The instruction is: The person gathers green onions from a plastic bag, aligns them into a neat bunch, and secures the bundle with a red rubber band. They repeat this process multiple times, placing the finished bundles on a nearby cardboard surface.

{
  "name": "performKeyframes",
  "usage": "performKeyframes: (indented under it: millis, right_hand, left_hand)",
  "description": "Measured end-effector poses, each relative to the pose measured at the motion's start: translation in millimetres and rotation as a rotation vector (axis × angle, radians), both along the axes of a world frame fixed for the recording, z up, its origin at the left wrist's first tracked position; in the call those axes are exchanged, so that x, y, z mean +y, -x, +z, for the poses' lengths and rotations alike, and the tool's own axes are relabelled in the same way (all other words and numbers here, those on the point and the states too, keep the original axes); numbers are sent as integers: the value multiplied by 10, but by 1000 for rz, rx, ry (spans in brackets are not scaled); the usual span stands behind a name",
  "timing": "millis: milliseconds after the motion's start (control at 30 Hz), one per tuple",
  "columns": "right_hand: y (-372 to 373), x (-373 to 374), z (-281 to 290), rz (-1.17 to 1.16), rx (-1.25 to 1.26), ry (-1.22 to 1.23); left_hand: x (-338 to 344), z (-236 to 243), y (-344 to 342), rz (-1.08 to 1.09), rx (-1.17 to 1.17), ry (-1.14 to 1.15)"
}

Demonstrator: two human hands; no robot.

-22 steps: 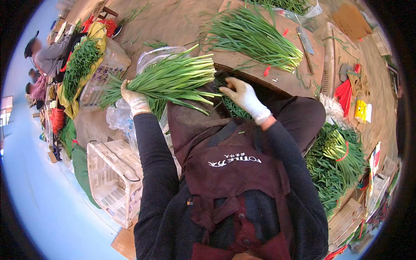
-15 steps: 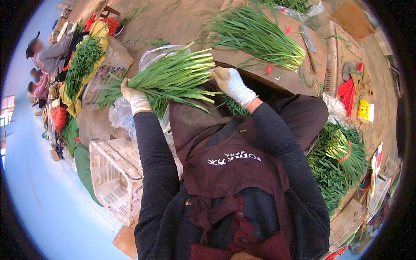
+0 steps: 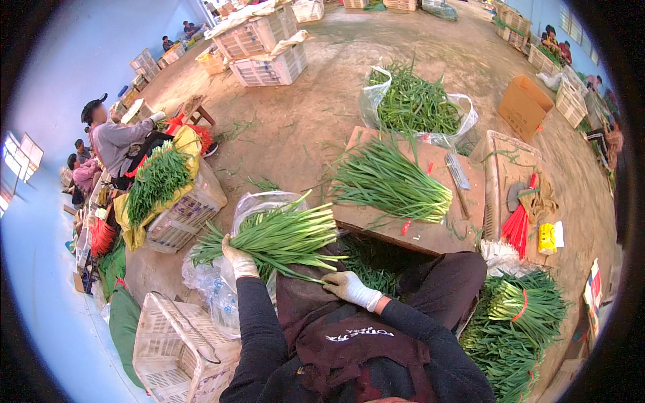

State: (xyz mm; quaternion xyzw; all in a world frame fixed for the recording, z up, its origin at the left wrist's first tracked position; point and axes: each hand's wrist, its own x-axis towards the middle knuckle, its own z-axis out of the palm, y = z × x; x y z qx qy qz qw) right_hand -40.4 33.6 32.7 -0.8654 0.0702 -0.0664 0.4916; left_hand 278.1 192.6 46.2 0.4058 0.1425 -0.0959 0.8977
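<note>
My gloved left hand (image 3: 240, 260) is wrapped round the leafy part of a loose bunch of garlic chives (image 3: 285, 232). Their pale stem ends fan out to the right above my lap. Below those ends, my gloved right hand (image 3: 352, 289) pinches a single stalk that hangs at the bunch's near edge; its fingertips are partly hidden. Beyond my knees, a larger pile of garlic chives (image 3: 396, 183) lies on a brown board (image 3: 359, 216). A flat grey blade with a wooden handle (image 3: 458, 173) rests at the pile's right.
A plastic bag of greens (image 3: 415, 104) stands behind the board. On my left are a white crate (image 3: 158, 349) and a clear bag (image 3: 222, 295). Tied chives (image 3: 524, 305) are heaped on my right, near red ties (image 3: 516, 232). Another person (image 3: 121, 144) sits at far left.
The view has tilted up, showing more of the room. My right hand has moved from the stem ends down to the bunch's near edge, onto a stalk. My left hand keeps its hold.
</note>
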Motion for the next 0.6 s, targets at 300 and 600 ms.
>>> performKeyframes:
  millis: [300, 600]
  right_hand:
    - [61, -46, 444, 386, -267, 401]
    - [183, -663, 566, -353, 96, -498]
  left_hand:
    - [9, -34, 71, -37, -288, -159]
    - [217, -418, 35, -147, -96, 122]
